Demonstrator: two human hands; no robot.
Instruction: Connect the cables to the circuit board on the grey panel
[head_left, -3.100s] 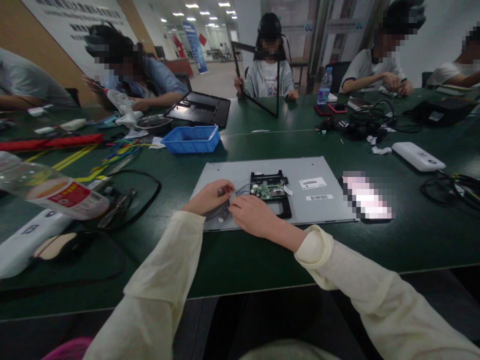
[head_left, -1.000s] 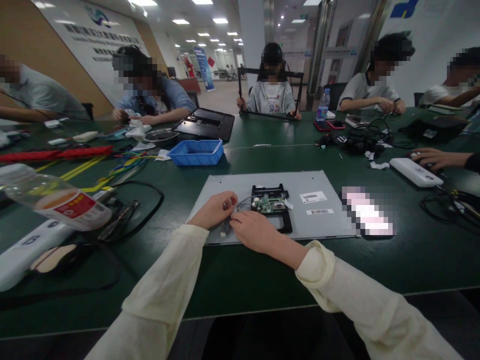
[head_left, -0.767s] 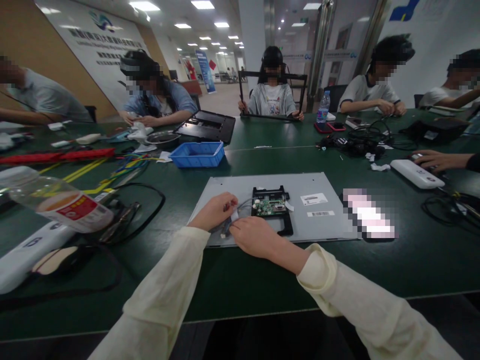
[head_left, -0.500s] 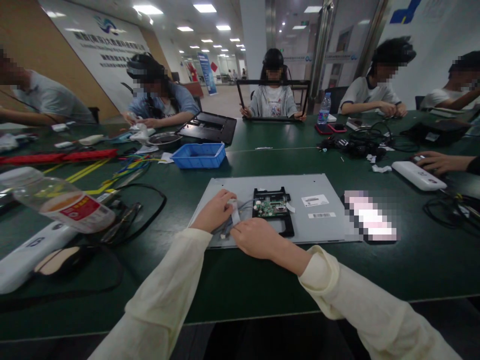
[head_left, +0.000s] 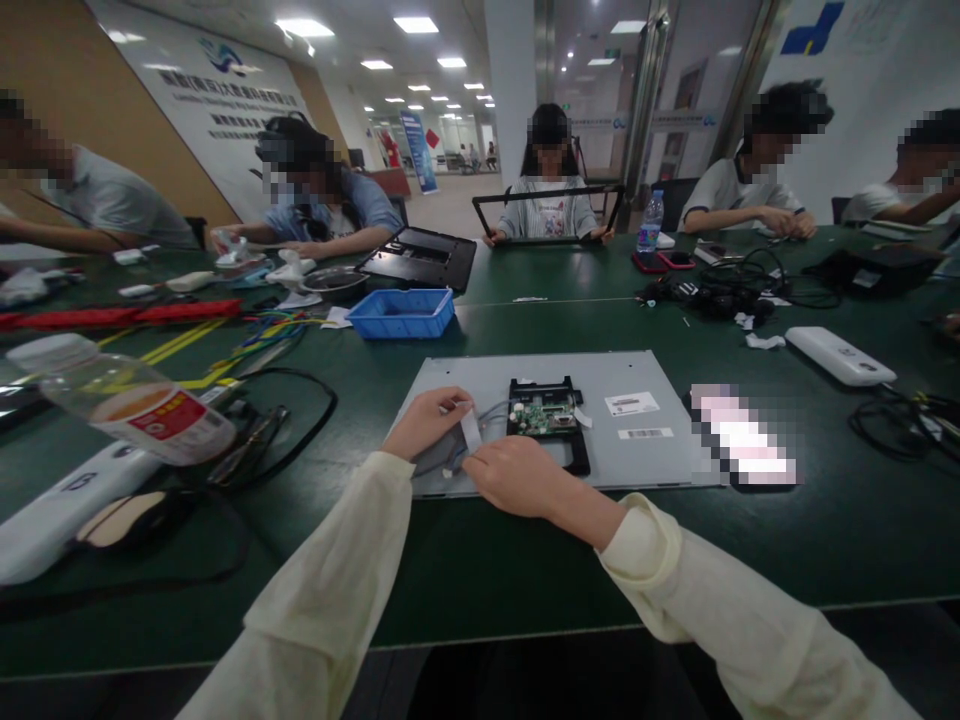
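Note:
A flat grey metal panel [head_left: 592, 375] lies on the dark green table before me. On its middle sits a black plastic bracket [head_left: 578, 455] with a green circuit board [head_left: 544, 418] inside. My left hand [head_left: 427, 422], over the panel's left part, pinches the top of a strip of white tape [head_left: 470, 428]. My right hand [head_left: 517, 478] is closed at the lower end of that strip, its fingertips partly hidden. Thin grey cables [head_left: 491, 410] run from the board toward the tape. More cable lies below my left hand, with a small connector [head_left: 448, 472] near my right fingertips.
A phone [head_left: 742, 435] lies right of the panel. Beyond the panel stands a blue tray [head_left: 401, 315]. At left are a drink bottle [head_left: 142, 410], a white device [head_left: 90, 500] and black cables. Across the table a person holds a black frame [head_left: 547, 240]; others sit alongside.
My left hand has drawn slightly up and left, showing more of the tape; my right hand stays put. Across the table the black frame tilts lower. A person's hand at right has left view.

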